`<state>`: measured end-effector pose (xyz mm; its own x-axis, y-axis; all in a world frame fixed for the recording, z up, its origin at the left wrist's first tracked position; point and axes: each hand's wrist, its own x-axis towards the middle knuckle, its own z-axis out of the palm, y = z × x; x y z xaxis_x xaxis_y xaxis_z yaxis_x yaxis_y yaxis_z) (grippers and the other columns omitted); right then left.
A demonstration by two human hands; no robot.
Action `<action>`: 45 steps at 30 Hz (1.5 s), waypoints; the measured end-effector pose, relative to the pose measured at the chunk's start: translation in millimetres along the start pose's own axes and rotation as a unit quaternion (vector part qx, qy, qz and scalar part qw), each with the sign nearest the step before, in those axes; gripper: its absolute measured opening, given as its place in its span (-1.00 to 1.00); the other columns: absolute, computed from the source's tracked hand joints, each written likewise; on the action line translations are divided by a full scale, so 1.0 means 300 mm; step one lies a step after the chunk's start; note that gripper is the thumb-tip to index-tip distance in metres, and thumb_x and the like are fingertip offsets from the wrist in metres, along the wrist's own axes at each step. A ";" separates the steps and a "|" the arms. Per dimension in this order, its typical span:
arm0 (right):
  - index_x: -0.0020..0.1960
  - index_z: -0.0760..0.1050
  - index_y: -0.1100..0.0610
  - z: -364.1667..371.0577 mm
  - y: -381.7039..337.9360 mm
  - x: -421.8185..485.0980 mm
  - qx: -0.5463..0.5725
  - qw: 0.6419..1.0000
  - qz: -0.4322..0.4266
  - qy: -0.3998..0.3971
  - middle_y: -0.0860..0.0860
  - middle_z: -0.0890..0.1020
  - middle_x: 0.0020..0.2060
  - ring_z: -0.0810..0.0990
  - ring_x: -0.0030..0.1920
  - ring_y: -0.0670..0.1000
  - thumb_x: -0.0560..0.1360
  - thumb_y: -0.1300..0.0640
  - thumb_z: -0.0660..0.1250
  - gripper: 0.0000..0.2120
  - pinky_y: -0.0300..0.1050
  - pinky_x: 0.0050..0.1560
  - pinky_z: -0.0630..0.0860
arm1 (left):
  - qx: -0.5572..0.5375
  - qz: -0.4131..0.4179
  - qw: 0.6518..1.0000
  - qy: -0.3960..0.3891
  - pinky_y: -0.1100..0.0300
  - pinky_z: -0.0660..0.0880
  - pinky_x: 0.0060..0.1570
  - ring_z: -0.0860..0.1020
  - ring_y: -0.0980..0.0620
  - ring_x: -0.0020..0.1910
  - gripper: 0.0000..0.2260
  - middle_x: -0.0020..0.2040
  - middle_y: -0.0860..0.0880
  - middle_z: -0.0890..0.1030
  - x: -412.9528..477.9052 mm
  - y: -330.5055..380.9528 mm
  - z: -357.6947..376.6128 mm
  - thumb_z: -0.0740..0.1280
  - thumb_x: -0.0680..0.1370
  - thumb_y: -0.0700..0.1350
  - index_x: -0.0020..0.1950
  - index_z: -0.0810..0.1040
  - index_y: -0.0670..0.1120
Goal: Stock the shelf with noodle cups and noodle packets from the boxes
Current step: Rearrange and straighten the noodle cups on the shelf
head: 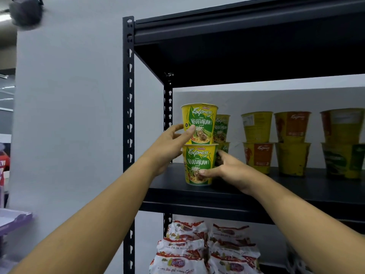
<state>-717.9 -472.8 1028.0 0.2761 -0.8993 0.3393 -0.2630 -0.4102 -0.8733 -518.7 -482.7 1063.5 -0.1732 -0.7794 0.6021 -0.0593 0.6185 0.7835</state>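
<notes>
Upper cup [199, 123] and lower cup [198, 165], both yellow with green leaf panels and "Express Vegetarian" lettering, stand stacked at the left end of the black shelf [316, 184]. My left hand [169, 149] clasps the upper cup and my right hand [233, 171] the lower, thumbs across the labels. I see other stacked cups [256, 143] alongside.

Rear cup stack [222, 128] half hidden behind front cups [199, 115], noodle packets [183, 252] cut off below, rightmost cups [343, 129] blurred
</notes>
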 end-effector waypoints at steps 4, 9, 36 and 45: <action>0.47 0.30 -0.06 0.005 -0.002 -0.005 -0.009 1.000 -0.006 0.012 -0.07 0.60 0.22 0.54 0.26 0.00 0.30 0.06 0.65 -0.15 0.00 0.35 0.39 | 0.021 -0.006 1.000 -0.005 0.10 0.62 0.04 0.71 0.07 0.06 -0.44 0.19 -0.07 0.67 0.036 0.039 0.010 0.48 0.50 0.17 0.41 0.45 -0.02; 0.52 0.26 -0.03 0.006 -0.001 -0.014 -0.012 1.000 -0.015 0.019 -0.06 0.59 0.25 0.53 0.20 -0.05 0.38 0.11 0.61 -0.18 -0.08 0.24 0.39 | 0.015 -0.032 0.999 -0.013 -0.16 0.52 0.29 0.67 0.00 0.16 -0.54 0.15 -0.02 0.71 0.044 0.036 0.001 0.48 0.54 0.11 0.37 0.51 -0.01; 0.50 0.26 -0.03 0.003 -0.006 -0.012 0.008 1.000 -0.011 0.021 -0.19 0.55 0.02 0.49 0.01 -0.20 0.39 0.17 0.60 -0.19 -0.08 0.22 0.39 | 0.010 -0.032 0.999 -0.015 -0.21 0.47 0.34 0.62 -0.01 0.24 -0.60 0.20 0.03 0.70 0.030 0.010 0.015 0.39 0.58 0.18 0.36 0.55 0.05; 0.50 0.28 -0.02 0.003 -0.003 -0.011 -0.022 0.999 -0.010 0.029 -0.06 0.60 0.23 0.56 0.23 0.00 0.33 0.16 0.65 -0.14 -0.01 0.32 0.44 | 0.003 -0.024 1.000 -0.017 -0.17 0.53 0.29 0.68 0.01 0.16 -0.54 0.14 0.01 0.72 0.028 -0.009 0.017 0.48 0.50 0.17 0.36 0.53 0.08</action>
<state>-717.7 -469.4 1027.5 0.2271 -0.8976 0.3778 -0.2991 -0.4335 -0.8501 -525.2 -490.2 1065.7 -0.2026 -0.8045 0.5583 -0.0740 0.5811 0.8105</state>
